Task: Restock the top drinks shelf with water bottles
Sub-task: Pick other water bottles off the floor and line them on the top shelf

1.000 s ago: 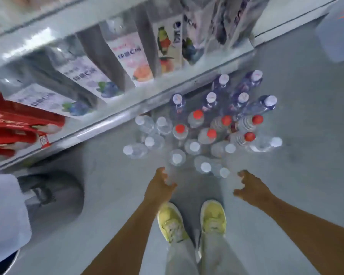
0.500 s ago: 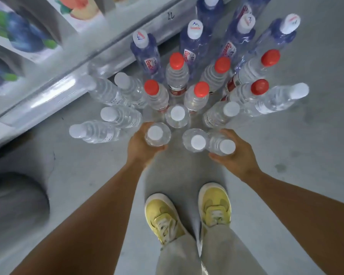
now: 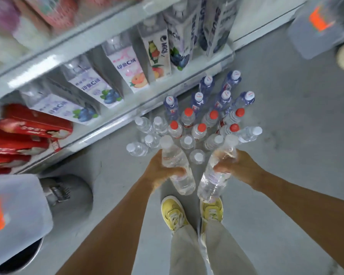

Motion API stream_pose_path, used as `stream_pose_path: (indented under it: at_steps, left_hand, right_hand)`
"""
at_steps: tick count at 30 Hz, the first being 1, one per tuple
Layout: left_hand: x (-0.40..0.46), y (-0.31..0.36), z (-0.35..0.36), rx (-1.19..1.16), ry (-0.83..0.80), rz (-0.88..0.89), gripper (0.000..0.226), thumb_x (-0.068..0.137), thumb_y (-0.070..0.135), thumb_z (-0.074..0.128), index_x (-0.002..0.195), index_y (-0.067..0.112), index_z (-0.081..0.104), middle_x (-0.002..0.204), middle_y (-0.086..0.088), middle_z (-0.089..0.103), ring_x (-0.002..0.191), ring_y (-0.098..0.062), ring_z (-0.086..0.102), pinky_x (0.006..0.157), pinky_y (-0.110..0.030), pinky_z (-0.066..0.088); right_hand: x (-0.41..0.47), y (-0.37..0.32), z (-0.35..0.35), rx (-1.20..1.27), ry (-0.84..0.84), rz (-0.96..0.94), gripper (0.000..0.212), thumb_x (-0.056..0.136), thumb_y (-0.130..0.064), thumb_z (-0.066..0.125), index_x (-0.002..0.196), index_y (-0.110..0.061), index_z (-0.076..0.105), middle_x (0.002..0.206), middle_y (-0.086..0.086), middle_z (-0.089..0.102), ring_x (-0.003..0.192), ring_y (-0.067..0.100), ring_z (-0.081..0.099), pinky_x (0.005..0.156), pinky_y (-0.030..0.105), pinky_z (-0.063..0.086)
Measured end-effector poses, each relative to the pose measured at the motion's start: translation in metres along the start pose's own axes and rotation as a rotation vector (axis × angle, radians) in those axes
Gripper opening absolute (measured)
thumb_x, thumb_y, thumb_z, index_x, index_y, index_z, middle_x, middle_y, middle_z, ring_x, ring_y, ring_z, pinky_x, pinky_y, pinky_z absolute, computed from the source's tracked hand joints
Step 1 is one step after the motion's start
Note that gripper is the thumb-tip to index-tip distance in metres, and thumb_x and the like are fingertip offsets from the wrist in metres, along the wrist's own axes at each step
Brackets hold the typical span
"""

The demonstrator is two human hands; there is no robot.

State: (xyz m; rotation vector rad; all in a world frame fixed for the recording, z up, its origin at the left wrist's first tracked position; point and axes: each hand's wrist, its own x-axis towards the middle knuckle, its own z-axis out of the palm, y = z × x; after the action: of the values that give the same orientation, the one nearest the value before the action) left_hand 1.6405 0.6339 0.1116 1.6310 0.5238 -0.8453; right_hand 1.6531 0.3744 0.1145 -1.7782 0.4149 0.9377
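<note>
Clear water bottles, one per grip, are clenched by the left hand [image 3: 160, 171] and right hand [image 3: 239, 169], caps tilted forward.

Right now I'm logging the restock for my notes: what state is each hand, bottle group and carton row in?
left hand: grips a clear bottle, lifted off the floor
right hand: grips a second clear bottle, lifted and tilted
left bottle: capped, held
right bottle: capped, held
red-capped bottles: upright on the floor, capped
blue-tinted bottles: upright, capped
juice cartons: standing on the low shelf
</note>
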Motion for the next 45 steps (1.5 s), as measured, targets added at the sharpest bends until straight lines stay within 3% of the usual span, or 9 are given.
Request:
stream_pose_path:
  at_steps: [9,12,16,22,26,29,35,44,45]
  left_hand:
    - [-0.146,0.139,-0.015,-0.230,0.055,0.034,0.029,0.080,0.038,0.075,0.107,0.030,0.068,0.101,0.011,0.074,0.096,-0.009,0.067,0.075,-0.026,0.051]
    - [-0.195,0.184,-0.017,-0.298,0.076,0.025,0.081,0.063,0.071,0.065,0.133,0.029,0.059,0.133,0.002,0.064,0.127,-0.020,0.055,0.111,-0.047,0.037]
    - [-0.250,0.241,-0.024,-0.353,0.078,0.056,0.111,0.052,0.093,0.055,0.148,0.040,0.039,0.158,0.005,0.036,0.145,-0.023,0.031,0.114,-0.044,0.025]
    - [-0.332,0.317,-0.039,-0.363,0.165,0.210,0.109,0.056,0.094,0.039,0.153,0.047,0.019,0.165,0.007,0.011,0.151,-0.023,0.014,0.118,-0.052,0.014]
    - [-0.379,0.356,-0.052,-0.395,0.213,0.325,0.088,0.060,0.096,0.045,0.137,0.054,0.046,0.150,0.012,0.045,0.139,-0.017,0.042,0.115,-0.045,0.034]
    - [-0.410,0.381,-0.066,-0.438,0.224,0.415,0.068,0.054,0.092,0.058,0.108,0.052,0.066,0.108,0.013,0.074,0.096,-0.007,0.072,0.080,-0.031,0.060]
    - [-0.471,0.426,-0.098,-0.446,0.374,0.568,0.117,0.041,0.073,0.087,0.141,0.025,0.050,0.138,-0.005,0.059,0.123,-0.030,0.058,0.102,-0.052,0.048]
    - [-0.573,0.496,-0.184,-0.331,0.437,0.820,0.074,0.049,0.073,0.083,0.114,0.039,0.071,0.121,0.003,0.071,0.108,-0.021,0.069,0.085,-0.040,0.058]
    - [-0.582,0.503,-0.195,-0.333,0.479,0.814,0.095,0.044,0.077,0.082,0.128,0.035,0.063,0.132,0.000,0.064,0.120,-0.026,0.062,0.098,-0.048,0.052]
  right_hand:
    - [-0.119,-0.178,-0.024,-0.013,-0.129,-0.164,0.025,0.086,-0.020,0.075,0.109,-0.013,0.070,0.101,0.012,0.073,0.089,0.013,0.071,0.073,0.025,0.058]
    - [-0.163,-0.231,-0.026,-0.030,-0.116,-0.150,0.036,0.077,-0.052,0.075,0.103,-0.027,0.075,0.093,0.000,0.076,0.088,0.014,0.070,0.072,0.024,0.055]
    - [-0.215,-0.290,-0.029,-0.053,-0.034,-0.172,0.078,0.063,-0.080,0.067,0.126,-0.033,0.063,0.125,-0.003,0.065,0.119,0.021,0.059,0.100,0.036,0.046]
    - [-0.290,-0.385,-0.036,-0.064,-0.046,-0.340,0.110,0.041,-0.094,0.068,0.133,-0.034,0.057,0.137,-0.010,0.057,0.121,0.014,0.054,0.108,0.037,0.038]
    - [-0.336,-0.442,-0.039,-0.130,-0.010,-0.418,0.114,0.033,-0.098,0.066,0.129,-0.036,0.057,0.134,-0.015,0.052,0.110,0.013,0.054,0.095,0.035,0.043]
    - [-0.371,-0.484,-0.038,-0.188,-0.014,-0.554,0.108,0.036,-0.096,0.066,0.120,-0.029,0.059,0.122,-0.009,0.061,0.104,0.014,0.058,0.088,0.036,0.046]
    - [-0.432,-0.566,-0.021,-0.243,-0.014,-0.755,0.101,0.040,-0.085,0.072,0.118,-0.021,0.069,0.115,0.000,0.070,0.106,0.020,0.064,0.097,0.042,0.050]
    - [-0.513,-0.692,0.028,-0.341,0.018,-1.027,0.116,0.046,-0.089,0.068,0.133,-0.013,0.055,0.121,0.001,0.063,0.102,0.023,0.062,0.099,0.046,0.043]
    - [-0.524,-0.706,0.034,-0.342,0.019,-1.058,0.107,0.051,-0.086,0.069,0.128,-0.013,0.057,0.107,-0.002,0.062,0.090,0.020,0.061,0.071,0.029,0.031]
